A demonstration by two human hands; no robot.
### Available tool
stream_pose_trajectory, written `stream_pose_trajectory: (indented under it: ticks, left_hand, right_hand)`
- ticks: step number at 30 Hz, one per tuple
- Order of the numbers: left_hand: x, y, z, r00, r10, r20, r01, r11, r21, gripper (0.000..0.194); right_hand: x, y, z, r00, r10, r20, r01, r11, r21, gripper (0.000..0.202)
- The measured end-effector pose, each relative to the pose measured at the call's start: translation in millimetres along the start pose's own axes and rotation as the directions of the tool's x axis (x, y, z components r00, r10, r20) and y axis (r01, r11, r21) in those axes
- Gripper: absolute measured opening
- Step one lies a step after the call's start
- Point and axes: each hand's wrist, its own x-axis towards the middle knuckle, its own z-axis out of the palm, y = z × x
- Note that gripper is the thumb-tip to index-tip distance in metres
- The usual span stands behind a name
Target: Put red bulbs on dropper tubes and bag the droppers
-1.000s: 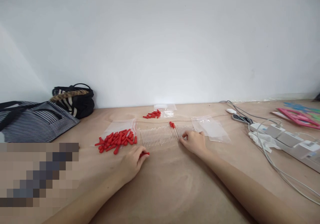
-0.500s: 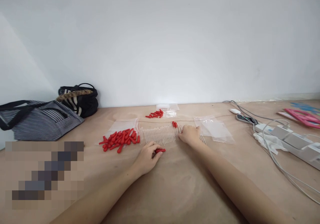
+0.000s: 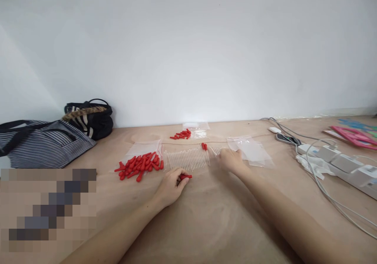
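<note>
My left hand (image 3: 173, 186) is closed on a red rubber bulb (image 3: 187, 176), whose narrow end sticks out to the right. My right hand (image 3: 229, 160) rests over the right end of a row of thin clear tubes (image 3: 187, 159); its fingertips are bent down and hidden, so what they hold cannot be seen. Two red bulbs (image 3: 204, 146) lie at the upper edge of the row. Left of the row is a pile of red bulbs (image 3: 140, 165) by a clear plastic bag (image 3: 140, 148).
A smaller red heap (image 3: 181, 134) lies beside a clear packet (image 3: 200, 133) near the wall. Plastic bags (image 3: 250, 151) lie right of my right hand. A power strip (image 3: 347, 166) with cables stands at right, near pink frames (image 3: 350, 135). Striped (image 3: 44, 146) and black bags (image 3: 103, 121) sit at left.
My right hand has shifted a little to the right, away from the two red bulbs, uncovering more tubes. My left hand keeps its grip; the view has turned slightly.
</note>
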Motion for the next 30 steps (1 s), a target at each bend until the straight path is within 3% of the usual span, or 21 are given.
stream_pose_trajectory:
  ticks: [5, 9, 12, 17, 21, 24, 30]
  left_hand:
    - [1, -2, 0.0, 1.0, -0.012, -0.012, 0.012, 0.999, 0.031, 0.011]
    - [-1, -4, -1.3, 1.0, -0.023, -0.015, 0.024, 0.998, 0.051, 0.01]
    - [-2, -5, -2.3, 1.0, -0.027, -0.006, 0.028, 0.998, 0.051, 0.01]
    - [-1, -4, -3.9, 0.999, -0.026, 0.022, 0.025, 0.999, 0.043, 0.013]
    - [2, -1, -4.9, 0.998, -0.048, 0.038, 0.045, 0.997, 0.065, 0.015]
    - [2, -2, -3.8, 0.998, -0.048, 0.026, 0.046, 0.996, 0.072, 0.012]
    - [-1, -5, -0.1, 0.999, -0.047, -0.009, 0.047, 0.998, 0.03, 0.009]
  right_hand:
    - [-33, 17, 5, 0.985, -0.171, -0.006, 0.171, 0.984, 0.042, 0.022]
    - [-46, 22, 20, 0.908, -0.404, -0.113, 0.411, 0.91, 0.045, 0.018]
    - [-46, 23, 26, 0.873, -0.467, -0.138, 0.474, 0.881, 0.013, 0.016]
    - [-42, 20, 25, 0.861, -0.489, -0.141, 0.495, 0.869, 0.009, 0.013]
    - [-38, 10, 28, 0.857, -0.488, -0.168, 0.507, 0.857, 0.094, 0.023]
    - [-36, 2, 37, 0.862, -0.478, -0.17, 0.502, 0.853, 0.142, 0.016]
    - [-39, -7, 50, 0.875, -0.392, -0.285, 0.444, 0.883, 0.15, 0.013]
